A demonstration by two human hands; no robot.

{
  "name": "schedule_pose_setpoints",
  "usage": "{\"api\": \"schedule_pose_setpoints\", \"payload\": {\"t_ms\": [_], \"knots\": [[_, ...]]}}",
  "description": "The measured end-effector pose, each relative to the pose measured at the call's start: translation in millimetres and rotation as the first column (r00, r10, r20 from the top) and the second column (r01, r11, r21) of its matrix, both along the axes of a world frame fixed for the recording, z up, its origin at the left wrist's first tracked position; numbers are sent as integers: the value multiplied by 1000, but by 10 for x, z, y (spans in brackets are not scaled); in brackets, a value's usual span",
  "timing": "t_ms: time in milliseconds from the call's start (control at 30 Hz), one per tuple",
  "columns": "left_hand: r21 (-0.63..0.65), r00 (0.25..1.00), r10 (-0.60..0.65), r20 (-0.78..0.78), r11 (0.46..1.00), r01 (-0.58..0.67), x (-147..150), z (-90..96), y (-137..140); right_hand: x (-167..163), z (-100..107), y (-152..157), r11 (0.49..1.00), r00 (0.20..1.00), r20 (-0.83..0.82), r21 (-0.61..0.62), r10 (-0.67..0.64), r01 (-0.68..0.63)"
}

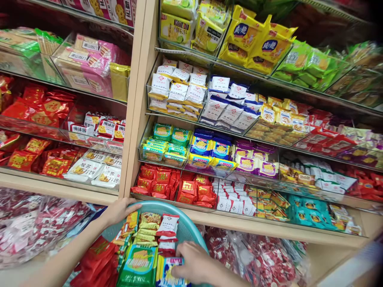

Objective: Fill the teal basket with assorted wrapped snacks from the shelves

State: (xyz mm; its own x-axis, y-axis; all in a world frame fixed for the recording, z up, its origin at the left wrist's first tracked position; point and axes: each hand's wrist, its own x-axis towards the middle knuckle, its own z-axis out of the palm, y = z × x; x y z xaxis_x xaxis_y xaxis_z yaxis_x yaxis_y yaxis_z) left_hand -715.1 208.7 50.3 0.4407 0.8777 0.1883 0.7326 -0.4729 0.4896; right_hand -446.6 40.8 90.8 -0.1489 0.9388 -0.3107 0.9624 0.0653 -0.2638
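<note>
i see the shelves (167, 119) filling the view above the basket (185, 223), tier on tier of clear bins packed with snack packets. bags of red sweets (263, 259) lie right of the basket and under the lowest shelf, more of them left of it. the teal basket sits below the bottom tier, stuffed with packets: a green one (139, 265) at its near edge, a white and red one (168, 225) toward the middle. my left hand (119, 210) curls over the basket's far left rim, its grip pressed onto the rim. my right hand (193, 265) rests inside the basket at its near side, the grip pinching a blue and yellow packet (167, 274).
</note>
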Motion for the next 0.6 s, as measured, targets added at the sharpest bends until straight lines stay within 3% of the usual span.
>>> {"api": "schedule_pose_setpoints", "payload": {"t_ms": [167, 267, 333, 433, 533, 600], "knots": [[-12, 999, -22, 31, 1000, 22, 4, 6, -8, -23, 188, -60, 996, 999, 2, 74, -44, 43], [2, 1000, -12, 22, 1000, 12, 3, 1, 5, 15, 519, -17, 946, 990, -131, 311, -47, 86], [2, 1000, -3, 15, 1000, 3, -2, -11, 16, 70, 833, 58, 844, 977, -209, 530, 37, 81], [-4, 1000, -7, 31, 1000, 7, -10, -38, 29, 216, 1343, 252, 588, 974, -167, 808, 153, 46], [1, 999, -10, 53, 1000, 10, -19, -66, 42, 433, 1745, 501, 343, 985, -71, 939, 158, 13], [2, 999, -2, 53, 1000, 2, -25, -77, 51, 590, 1899, 642, 246, 991, -35, 969, 127, 2]]}}
